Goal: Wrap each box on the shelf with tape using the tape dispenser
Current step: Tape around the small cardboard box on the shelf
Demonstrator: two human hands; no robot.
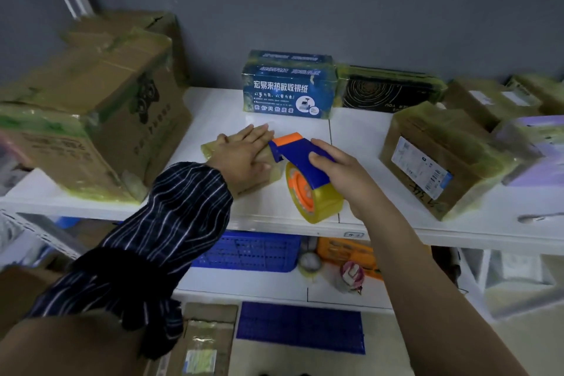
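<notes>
Right hand (338,168): fingers curled round the blue handle of the tape dispenser (302,159), whose orange nose meets the small box (259,183).
Left hand (244,152): flat, fingers straight, pressing on the small box.
Small box: mid-shelf (274,210), near the front.
Behind: blue box (287,88) against the wall.

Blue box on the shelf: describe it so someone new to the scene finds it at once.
On the white upper shelf, look to the back, against the grey wall, straight behind the tape dispenser. The blue box stands there beside a black box; it alone is blue with white lettering, while most neighbours are brown cardboard.
</notes>
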